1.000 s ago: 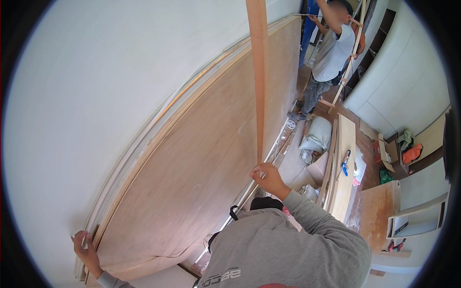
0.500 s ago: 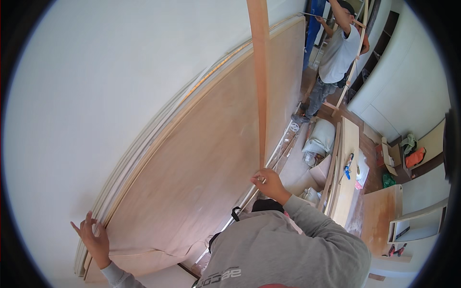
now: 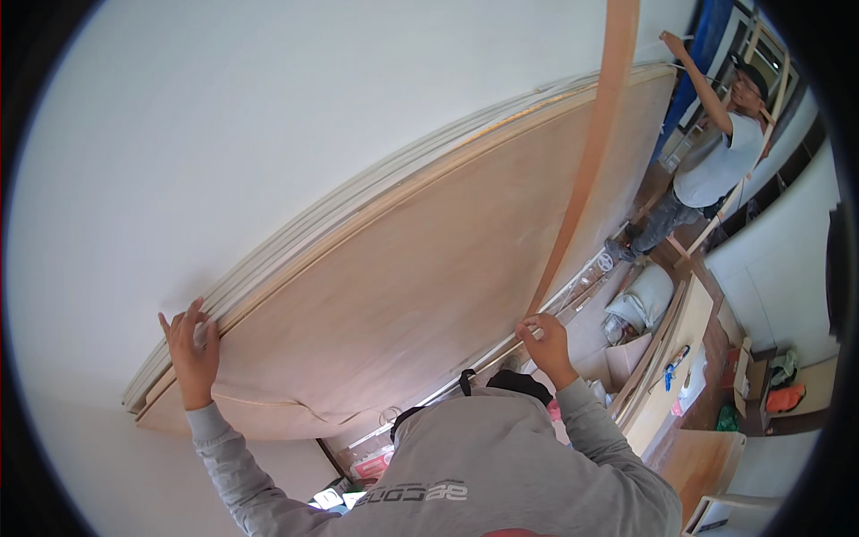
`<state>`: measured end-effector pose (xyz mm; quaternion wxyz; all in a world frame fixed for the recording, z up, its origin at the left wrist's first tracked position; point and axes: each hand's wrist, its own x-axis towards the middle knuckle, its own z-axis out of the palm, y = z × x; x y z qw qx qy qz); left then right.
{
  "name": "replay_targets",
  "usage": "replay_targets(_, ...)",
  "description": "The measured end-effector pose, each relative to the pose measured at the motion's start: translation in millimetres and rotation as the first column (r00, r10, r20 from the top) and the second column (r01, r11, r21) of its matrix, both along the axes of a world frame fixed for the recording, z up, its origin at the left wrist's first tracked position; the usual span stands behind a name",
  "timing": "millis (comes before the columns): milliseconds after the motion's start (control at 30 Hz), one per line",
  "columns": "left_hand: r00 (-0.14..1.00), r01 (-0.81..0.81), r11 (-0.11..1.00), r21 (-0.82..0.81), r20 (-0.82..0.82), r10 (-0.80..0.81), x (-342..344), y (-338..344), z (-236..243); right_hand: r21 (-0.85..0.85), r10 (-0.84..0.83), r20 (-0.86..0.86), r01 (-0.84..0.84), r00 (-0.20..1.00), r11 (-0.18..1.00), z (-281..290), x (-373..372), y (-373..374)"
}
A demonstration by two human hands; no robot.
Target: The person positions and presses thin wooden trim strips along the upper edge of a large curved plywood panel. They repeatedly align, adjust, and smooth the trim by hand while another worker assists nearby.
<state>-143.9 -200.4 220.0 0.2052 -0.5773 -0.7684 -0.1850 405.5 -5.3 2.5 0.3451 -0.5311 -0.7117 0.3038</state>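
Several large wood panels (image 3: 420, 259) stand on edge in a stack against the white wall. My left hand (image 3: 192, 353) is raised at the left end of the stack, its fingers spread at the pale upper edges (image 3: 255, 277). Down by the panels' base, my right hand (image 3: 548, 347) is closed in a pinch. Whatever lies between its fingertips is too small to tell. A long light-brown wooden strip (image 3: 591, 152) runs upright in front of the panels. Its lower end meets my right fingertips in the picture; whether I touch it, I cannot tell.
A co-worker (image 3: 716, 166) stands at the far right beside a thin wooden frame (image 3: 744, 183). Long boards (image 3: 667, 358) with a blue-handled tool (image 3: 673, 367) lie right of me, near a filled white sack (image 3: 646, 291). An opened cardboard box (image 3: 752, 385) sits farther right.
The view has turned, so the panels and co-worker appear farther right. My left hand now appears higher in the picture, still by the panel edges. My right hand keeps its pinch.
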Motion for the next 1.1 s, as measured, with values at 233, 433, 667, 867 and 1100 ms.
replay_targets(233, 0.999, -0.001, 1.0, 0.013, -0.046, 0.002, 1, -4, -1, 0.131, 0.094, -0.046, -0.087, 0.995, 0.988, 12, -28, 24)
replay_targets(433, 1.0, 0.002, 0.997, 0.08, -0.006, -0.001, 7, -2, -1, 0.155, 0.157, -0.057, -0.146, 0.986, 0.977, 35, -56, 30)
replay_targets(667, 0.998, -0.044, 0.998, 0.054, 0.051, 0.041, 6, -5, -1, 0.146, 0.206, -0.117, -0.189, 0.972, 0.971, 37, -72, 29)
replay_targets(867, 0.975, -0.107, 0.991, 0.081, -0.189, 0.121, 21, -1, -11, 0.231, 0.24, -0.06, -0.22, 0.969, 0.948, 54, -88, 32)
replay_targets(1100, 0.897, -0.232, 0.949, 0.213, -0.33, 0.293, 37, 4, -40, 0.419, 0.383, -0.021, -0.34, 0.924, 0.842, 95, -127, 34)
